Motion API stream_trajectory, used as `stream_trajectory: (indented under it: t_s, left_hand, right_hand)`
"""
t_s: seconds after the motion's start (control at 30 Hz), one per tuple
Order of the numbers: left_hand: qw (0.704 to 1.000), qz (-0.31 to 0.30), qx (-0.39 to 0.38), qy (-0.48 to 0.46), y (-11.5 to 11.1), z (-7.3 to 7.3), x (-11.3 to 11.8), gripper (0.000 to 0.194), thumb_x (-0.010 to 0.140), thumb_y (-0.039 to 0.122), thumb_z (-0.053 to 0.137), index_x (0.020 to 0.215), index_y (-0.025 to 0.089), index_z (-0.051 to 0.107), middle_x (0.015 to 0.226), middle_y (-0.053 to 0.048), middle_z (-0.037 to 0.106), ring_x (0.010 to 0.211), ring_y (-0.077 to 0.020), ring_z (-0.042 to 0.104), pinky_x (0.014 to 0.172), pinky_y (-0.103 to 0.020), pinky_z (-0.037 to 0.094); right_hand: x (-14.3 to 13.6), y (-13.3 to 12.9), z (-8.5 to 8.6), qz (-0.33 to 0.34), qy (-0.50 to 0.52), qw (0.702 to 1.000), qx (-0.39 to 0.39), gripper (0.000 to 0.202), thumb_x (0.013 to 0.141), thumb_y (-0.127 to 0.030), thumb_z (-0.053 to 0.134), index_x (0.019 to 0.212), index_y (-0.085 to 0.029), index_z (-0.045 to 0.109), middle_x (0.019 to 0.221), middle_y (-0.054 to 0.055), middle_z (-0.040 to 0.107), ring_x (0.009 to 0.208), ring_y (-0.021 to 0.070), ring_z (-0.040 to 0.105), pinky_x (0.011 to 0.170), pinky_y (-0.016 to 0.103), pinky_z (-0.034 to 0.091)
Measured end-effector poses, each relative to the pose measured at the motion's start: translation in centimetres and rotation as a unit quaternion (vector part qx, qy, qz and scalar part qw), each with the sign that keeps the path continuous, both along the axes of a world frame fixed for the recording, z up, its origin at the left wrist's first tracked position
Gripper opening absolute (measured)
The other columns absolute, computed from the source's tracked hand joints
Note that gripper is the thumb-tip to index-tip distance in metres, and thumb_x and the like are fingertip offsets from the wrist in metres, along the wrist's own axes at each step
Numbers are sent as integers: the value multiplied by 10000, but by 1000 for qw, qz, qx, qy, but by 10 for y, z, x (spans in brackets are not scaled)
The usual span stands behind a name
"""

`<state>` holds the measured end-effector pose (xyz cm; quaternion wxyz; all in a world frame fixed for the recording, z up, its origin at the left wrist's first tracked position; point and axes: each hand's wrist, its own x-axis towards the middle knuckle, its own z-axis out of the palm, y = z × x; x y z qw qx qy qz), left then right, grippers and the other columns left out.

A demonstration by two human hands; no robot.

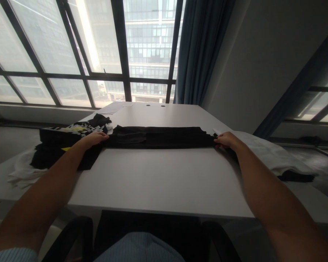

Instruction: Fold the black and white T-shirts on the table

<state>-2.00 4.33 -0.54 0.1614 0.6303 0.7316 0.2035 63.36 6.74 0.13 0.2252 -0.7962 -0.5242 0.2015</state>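
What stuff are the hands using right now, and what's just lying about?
In use:
long black cloth, flat, an end in each hand
left hand
right hand
white table, under the cloth

Seem to be just lying about:
pile of dark clothes, on the left, with white and yellow bits
white cloth, on the right
papers, at the far end

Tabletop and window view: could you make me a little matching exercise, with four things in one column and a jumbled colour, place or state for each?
1. long black cloth
2. curtain
3. patterned clothing
4. window frame

A. blue, hanging
B. dark, straight bars
C. stretched between left hand and right hand
D. heaped on the left of the table

Pairs: 1-C, 2-A, 3-D, 4-B
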Motion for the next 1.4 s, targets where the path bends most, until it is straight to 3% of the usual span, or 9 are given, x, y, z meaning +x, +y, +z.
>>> stream_trajectory:
  t_s: [0.1,0.23,0.37,0.47,0.63,0.8,0.97,1.23,1.4]
  left_hand:
    - [996,-14,-47,-79,-5,4,-6,393,638,597,636,746,220,653,715,-36,631,754,-237,630,675,-319,515]
    - [995,-8,-64,-81,-12,9,-3,438,607,621,676,780,220,711,793,-51,685,863,-276,656,753,-330,527]
    - [998,5,-46,-52,-9,8,4,548,566,596,727,939,195,758,912,-59,736,958,-289,678,835,-315,528]
    - [1000,7,-22,-13,-3,5,2,564,552,526,748,1005,191,771,936,-50,752,964,-282,692,856,-296,528]
    - [997,-26,-45,59,-1,4,-2,520,603,483,737,1011,163,784,935,-59,759,975,-298,698,862,-288,519]
    - [994,-35,-30,96,-4,2,10,635,695,584,671,1144,143,753,1022,-98,759,951,-285,711,852,-290,521]
    - [990,-50,31,130,-1,-10,24,576,749,528,633,1191,176,746,1014,-93,768,950,-271,709,874,-297,519]
    - [990,-57,100,82,6,-22,38,477,789,441,648,1169,183,778,1135,-84,775,1047,-281,710,972,-311,510]
    - [991,-22,125,51,13,-23,41,401,824,374,626,1134,196,806,1073,-67,797,1028,-280,724,952,-312,524]
  right_hand:
    - [4,-1,2,-1,23,1000,-21,240,827,-159,690,1061,-113,712,681,97,716,644,214,713,487,231,500]
    - [4,-2,2,14,-3,999,-32,375,813,-266,732,1160,-127,694,734,97,726,635,223,718,454,228,481]
    - [-2,-5,2,23,-14,999,-27,512,810,-316,744,1274,-120,654,925,119,747,613,192,715,435,217,457]
    - [-7,-7,5,16,-42,998,-38,572,795,-247,760,1333,-103,625,996,127,743,627,179,717,497,235,498]
    - [-10,-6,6,31,-107,991,-69,572,747,-165,747,1308,-138,642,1020,122,753,674,203,730,584,280,550]
    - [-6,-1,5,66,-184,975,-110,542,698,-189,772,1232,-192,682,996,124,768,794,261,743,712,353,572]
    - [-7,9,-9,72,-241,968,15,593,801,-380,728,1339,-150,630,1264,171,694,1172,318,651,951,385,508]
    - [-6,37,-41,46,-125,980,149,679,752,-376,774,1348,-92,612,1056,142,749,983,287,706,886,362,534]
    - [-8,44,-42,38,-53,985,160,421,758,-402,754,1075,-127,740,1027,139,750,977,283,702,899,374,525]
